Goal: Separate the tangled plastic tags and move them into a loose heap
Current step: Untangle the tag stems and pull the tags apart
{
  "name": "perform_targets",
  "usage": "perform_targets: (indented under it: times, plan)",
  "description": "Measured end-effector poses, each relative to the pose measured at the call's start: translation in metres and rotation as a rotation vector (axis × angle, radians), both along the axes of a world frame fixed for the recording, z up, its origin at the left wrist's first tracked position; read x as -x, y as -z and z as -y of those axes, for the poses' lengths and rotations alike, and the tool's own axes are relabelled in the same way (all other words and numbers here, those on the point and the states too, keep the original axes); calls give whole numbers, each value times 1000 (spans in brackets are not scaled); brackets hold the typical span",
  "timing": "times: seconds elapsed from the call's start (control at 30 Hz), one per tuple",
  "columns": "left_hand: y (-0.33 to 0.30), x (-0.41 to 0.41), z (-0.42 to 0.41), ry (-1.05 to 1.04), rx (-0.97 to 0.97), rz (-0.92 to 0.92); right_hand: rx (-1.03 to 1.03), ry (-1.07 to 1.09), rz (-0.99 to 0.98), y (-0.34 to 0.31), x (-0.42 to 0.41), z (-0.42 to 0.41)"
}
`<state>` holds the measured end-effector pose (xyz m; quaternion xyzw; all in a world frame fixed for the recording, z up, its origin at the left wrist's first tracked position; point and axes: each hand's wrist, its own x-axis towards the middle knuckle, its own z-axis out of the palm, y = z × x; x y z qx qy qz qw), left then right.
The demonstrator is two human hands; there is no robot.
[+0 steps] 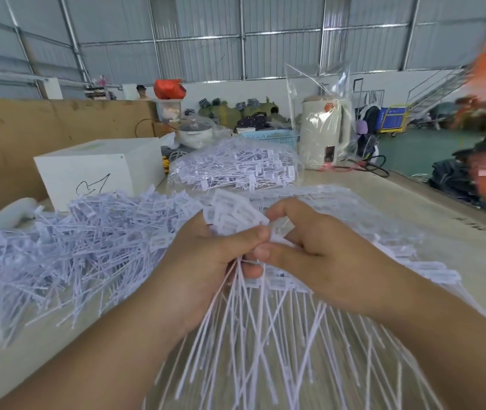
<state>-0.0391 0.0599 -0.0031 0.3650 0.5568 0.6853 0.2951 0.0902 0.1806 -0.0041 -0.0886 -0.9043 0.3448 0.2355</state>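
- Left hand point(206, 261): centre of frame, fingers curled round a bunch of tags point(236, 220), thumb pressed across the bunch; flat heads fanned above the fist, long stems splayed down toward the lower edge.
- Right hand point(321, 247): just right of the left, touching it; thumb and forefinger pinching tag heads at the top of the same bunch.
- Loose heap point(67, 250): white tags spread across the left of the frame on the worktop point(431, 202), just beside the left hand.
- More tags point(384, 255): lying flat under and to the right of the right hand, inside clear film.
- Bagged tags point(236, 167): clear bag full of tags, centre, beyond the hands.
- White box point(96, 170): left of centre, behind the heap, black scribble on its front.
- Kettle point(321, 131): cream, upper right of centre, wrapped in clear plastic.
- Blue basket point(271, 136): behind the bagged tags.
- Cardboard point(28, 137): brown sheet standing along the left edge.
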Motion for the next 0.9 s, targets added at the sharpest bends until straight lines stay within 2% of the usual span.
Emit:
perform_targets:
  times: [0.1,0.23,0.4,0.8,0.9]
  plan:
    - [-1,0,2,84,112,-60,-57,-18,62,-3,-1,0]
    - [1,-4,1,148,68,-27,-55,-18,110,-3,0,2]
    - [1,-5,3,241,41,-19,-26,-9,74,-6,1,9]
    - [3,-5,2,260,31,-116,-123,118,155,-6,3,16]
    - [4,-8,1,197,33,-160,-129,104,165,-4,4,14]
